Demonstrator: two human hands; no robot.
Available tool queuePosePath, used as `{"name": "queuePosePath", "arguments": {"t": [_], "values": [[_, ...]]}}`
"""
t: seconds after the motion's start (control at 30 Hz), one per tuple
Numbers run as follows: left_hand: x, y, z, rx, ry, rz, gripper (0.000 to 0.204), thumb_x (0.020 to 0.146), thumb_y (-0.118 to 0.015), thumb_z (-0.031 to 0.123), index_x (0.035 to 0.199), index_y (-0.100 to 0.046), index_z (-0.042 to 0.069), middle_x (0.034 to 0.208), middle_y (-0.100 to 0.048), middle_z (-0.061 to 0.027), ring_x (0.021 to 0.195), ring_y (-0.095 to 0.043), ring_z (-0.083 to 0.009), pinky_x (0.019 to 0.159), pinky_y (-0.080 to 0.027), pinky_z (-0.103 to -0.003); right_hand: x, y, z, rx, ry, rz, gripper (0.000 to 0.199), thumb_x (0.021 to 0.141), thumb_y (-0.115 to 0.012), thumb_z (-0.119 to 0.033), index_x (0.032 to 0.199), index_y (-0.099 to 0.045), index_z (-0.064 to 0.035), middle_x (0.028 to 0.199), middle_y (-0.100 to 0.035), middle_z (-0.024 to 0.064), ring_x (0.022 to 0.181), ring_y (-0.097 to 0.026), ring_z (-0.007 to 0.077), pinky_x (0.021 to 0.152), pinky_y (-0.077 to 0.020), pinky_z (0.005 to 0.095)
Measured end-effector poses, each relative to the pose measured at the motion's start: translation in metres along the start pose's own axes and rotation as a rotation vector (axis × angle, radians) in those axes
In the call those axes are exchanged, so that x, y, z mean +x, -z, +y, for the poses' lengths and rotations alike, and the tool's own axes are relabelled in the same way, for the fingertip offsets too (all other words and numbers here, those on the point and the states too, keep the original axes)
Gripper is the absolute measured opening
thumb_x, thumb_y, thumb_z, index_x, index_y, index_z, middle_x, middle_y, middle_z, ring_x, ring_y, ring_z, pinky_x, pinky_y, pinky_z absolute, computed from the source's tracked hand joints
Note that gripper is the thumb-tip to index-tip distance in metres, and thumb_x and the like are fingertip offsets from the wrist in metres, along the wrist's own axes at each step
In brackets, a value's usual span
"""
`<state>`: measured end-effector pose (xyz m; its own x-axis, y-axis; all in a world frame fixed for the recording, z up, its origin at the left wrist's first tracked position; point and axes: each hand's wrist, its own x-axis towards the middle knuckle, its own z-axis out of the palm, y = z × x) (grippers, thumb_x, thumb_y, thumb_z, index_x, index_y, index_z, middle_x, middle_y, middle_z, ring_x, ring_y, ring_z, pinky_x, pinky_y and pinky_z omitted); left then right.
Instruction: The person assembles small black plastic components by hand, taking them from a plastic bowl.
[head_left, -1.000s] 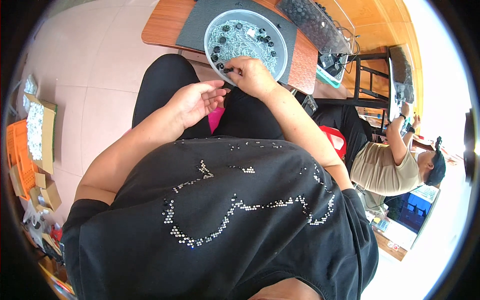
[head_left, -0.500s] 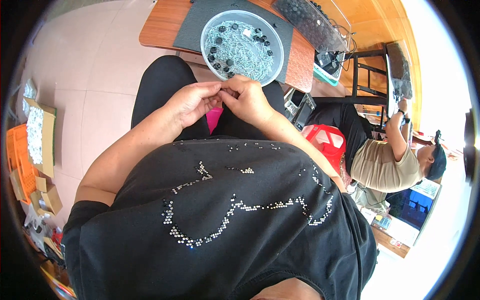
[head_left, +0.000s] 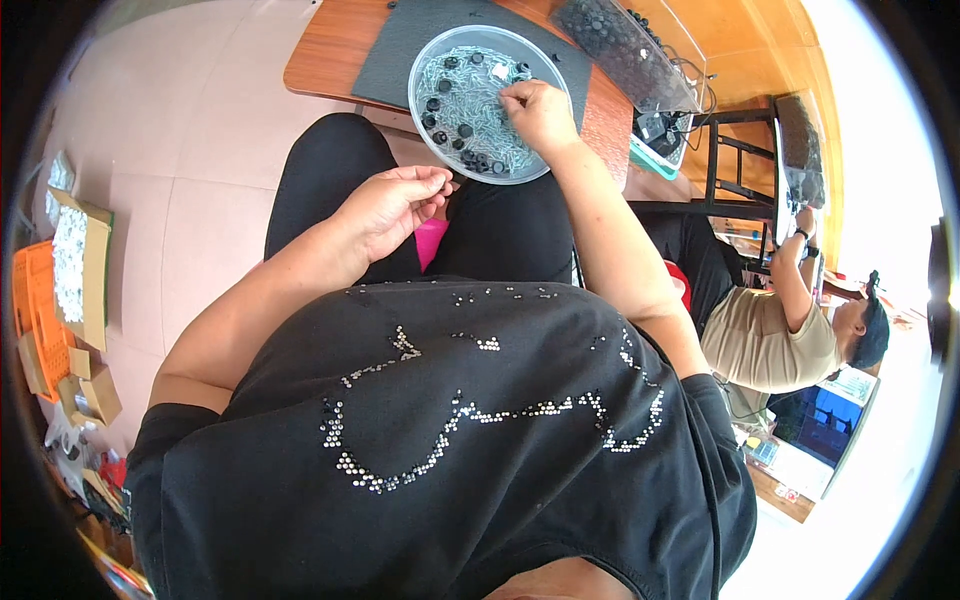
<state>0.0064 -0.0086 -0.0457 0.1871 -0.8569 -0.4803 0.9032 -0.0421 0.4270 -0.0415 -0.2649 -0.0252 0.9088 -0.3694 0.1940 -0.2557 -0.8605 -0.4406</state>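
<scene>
A round translucent tub point(head_left: 418, 118) at the table's front edge holds many thin silvery screws point(head_left: 475, 95) and several black round caps point(head_left: 465, 131). My right hand point(head_left: 541, 113) reaches over its right side, thumb and fingers pinched down by the screws; whatever is between the fingertips is hidden. Above my lap, just short of the tub's near left rim, my left hand point(head_left: 400, 205) is closed in a pinch. Something small and dark may be at its fingertips, too small to name.
The tub stands on a dark mat point(head_left: 393, 62) on a brown wooden table point(head_left: 322, 45). At the back right is a clear bin point(head_left: 640, 60) of black parts. A co-worker point(head_left: 775, 330) sits at the right. Boxes and an orange crate point(head_left: 40, 305) line the left.
My right hand has left my left hand and moved up and right into the tub. The left hand stays in nearly the same place, still pinched.
</scene>
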Motion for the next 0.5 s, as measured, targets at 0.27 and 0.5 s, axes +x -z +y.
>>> {"name": "queuePosePath", "arguments": {"t": [0.27,0.5], "values": [[-0.004,-0.007,0.009,0.100,0.004,0.013,0.022,0.089,-0.054,0.004,0.110,-0.056,-0.003,0.096,-0.061,-0.0059,0.086,-0.057,-0.0106,0.080,-0.048,-0.021,0.020,-0.007,-0.005,-0.402,0.116,-0.112,0.012,0.075,-0.058,-0.013,0.079,-0.066,-0.0057,0.083,-0.065,0.0177,0.079,-0.064,0.0346,0.072,-0.0520,0.0444],[-0.011,-0.012,0.008,0.018,0.010,0.042,0.015,0.088,-0.057,0.004,0.103,-0.056,-0.001,0.092,-0.059,-0.0050,0.086,-0.059,-0.0124,0.081,-0.049,-0.023,0.004,0.001,-0.014,-0.060,-0.130,-0.066,0.008,0.071,-0.059,-0.011,0.075,-0.061,-0.0041,0.080,-0.064,0.0186,0.075,-0.064,0.0351,0.070,-0.0511,0.0444]]}}
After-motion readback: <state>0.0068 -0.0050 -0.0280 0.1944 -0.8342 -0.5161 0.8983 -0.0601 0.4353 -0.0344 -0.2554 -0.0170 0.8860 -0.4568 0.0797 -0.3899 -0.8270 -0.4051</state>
